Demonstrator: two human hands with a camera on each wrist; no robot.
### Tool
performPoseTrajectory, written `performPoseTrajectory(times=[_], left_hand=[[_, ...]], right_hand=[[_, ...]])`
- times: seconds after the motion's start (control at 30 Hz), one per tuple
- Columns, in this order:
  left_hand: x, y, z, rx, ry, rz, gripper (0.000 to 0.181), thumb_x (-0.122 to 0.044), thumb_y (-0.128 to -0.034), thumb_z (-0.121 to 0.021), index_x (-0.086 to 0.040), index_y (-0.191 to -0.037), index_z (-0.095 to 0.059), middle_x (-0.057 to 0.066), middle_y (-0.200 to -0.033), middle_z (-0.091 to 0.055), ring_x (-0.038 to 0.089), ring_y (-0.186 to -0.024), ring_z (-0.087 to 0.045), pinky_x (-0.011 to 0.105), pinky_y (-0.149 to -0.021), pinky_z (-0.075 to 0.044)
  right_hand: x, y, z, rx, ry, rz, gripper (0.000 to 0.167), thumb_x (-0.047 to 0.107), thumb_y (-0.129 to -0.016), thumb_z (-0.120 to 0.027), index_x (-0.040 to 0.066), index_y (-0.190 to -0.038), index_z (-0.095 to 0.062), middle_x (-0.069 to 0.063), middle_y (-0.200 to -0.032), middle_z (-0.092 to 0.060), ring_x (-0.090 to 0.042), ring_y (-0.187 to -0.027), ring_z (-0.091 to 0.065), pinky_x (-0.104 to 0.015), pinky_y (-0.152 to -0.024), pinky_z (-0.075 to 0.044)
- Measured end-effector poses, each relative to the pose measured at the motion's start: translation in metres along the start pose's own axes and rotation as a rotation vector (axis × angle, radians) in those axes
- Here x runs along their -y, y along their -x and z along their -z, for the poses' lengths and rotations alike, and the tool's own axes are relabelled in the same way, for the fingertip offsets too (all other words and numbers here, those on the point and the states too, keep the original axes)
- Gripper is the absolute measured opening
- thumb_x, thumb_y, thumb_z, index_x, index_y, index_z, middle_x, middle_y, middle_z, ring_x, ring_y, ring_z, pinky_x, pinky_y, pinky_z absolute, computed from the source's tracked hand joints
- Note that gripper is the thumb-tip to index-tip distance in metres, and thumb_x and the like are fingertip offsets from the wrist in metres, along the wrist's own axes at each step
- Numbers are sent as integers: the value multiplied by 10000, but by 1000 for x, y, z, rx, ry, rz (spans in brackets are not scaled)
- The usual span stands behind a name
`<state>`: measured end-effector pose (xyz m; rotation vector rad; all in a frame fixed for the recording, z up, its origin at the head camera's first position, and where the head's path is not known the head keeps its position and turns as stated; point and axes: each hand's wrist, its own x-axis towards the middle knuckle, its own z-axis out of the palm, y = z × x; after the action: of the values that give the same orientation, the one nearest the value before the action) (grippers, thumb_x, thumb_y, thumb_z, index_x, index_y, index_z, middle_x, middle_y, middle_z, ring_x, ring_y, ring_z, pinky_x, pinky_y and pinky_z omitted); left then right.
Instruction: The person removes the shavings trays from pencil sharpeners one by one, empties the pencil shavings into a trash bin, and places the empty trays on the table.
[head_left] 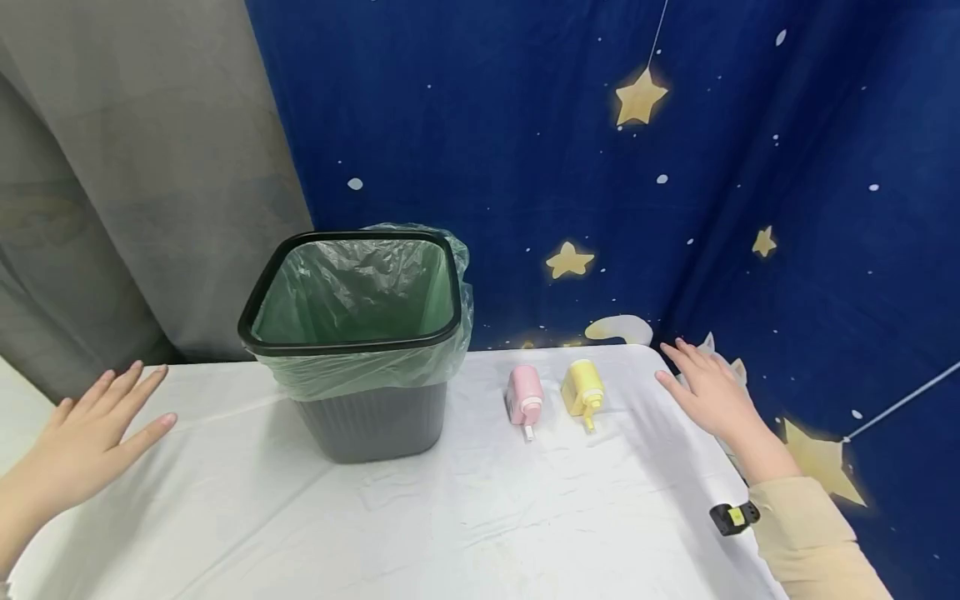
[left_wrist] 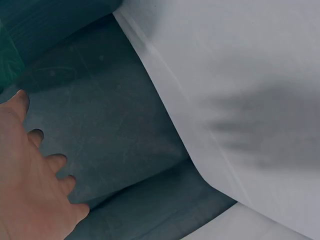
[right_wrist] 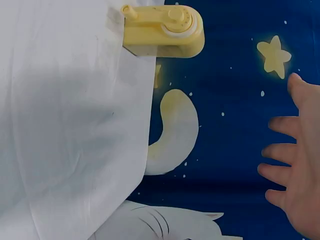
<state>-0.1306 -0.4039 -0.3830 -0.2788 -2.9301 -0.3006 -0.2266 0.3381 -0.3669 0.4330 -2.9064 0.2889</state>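
My left hand (head_left: 88,446) is held over the left side of the white table with its fingers spread, touching nothing. In the left wrist view the left hand (left_wrist: 35,175) shows at the lower left. My right hand (head_left: 712,392) hovers past the table's right edge, fingers straight and holding nothing. The nearest thing to it is a small yellow pump bottle (head_left: 581,387), with a pink pump bottle (head_left: 522,393) beside it. From the right wrist, the yellow pump bottle (right_wrist: 165,37) appears at the top and the right hand (right_wrist: 300,165) at the right edge.
A dark grey trash bin (head_left: 375,425) with a black rim, lined with a translucent green bag (head_left: 375,375), stands left of the bottles. The white-covered table (head_left: 375,533) ends at grey and blue star-patterned curtains (head_left: 487,125). A black strap device (head_left: 733,518) sits by the right sleeve.
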Motion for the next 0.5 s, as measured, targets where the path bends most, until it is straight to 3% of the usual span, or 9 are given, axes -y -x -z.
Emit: performPoseTrajectory(times=[0.3, 0.5], left_hand=[[-16, -2, 7, -43, 127, -45, 617, -257, -1001, -501, 75, -1461, -258, 395, -1414, -271, 464, -1396, -72, 629, -1066, 76], [-24, -4, 6, 3, 156, -30, 565, -282, -1006, -491, 128, -1375, -373, 414, -1355, -341, 566, -1297, -231, 621, -1082, -59]], right_hand=[[17, -1, 0, -99, -31, -62, 593, 443, -1023, -375, -35, -1359, -469, -300, -1383, -416, -505, -1267, -343, -635, -1024, -253], [25, -2, -8, -137, -101, -85, 589, 433, -1019, -396, -49, -1349, -473, -289, -1365, -442, -486, -1252, -380, -630, -996, -308]])
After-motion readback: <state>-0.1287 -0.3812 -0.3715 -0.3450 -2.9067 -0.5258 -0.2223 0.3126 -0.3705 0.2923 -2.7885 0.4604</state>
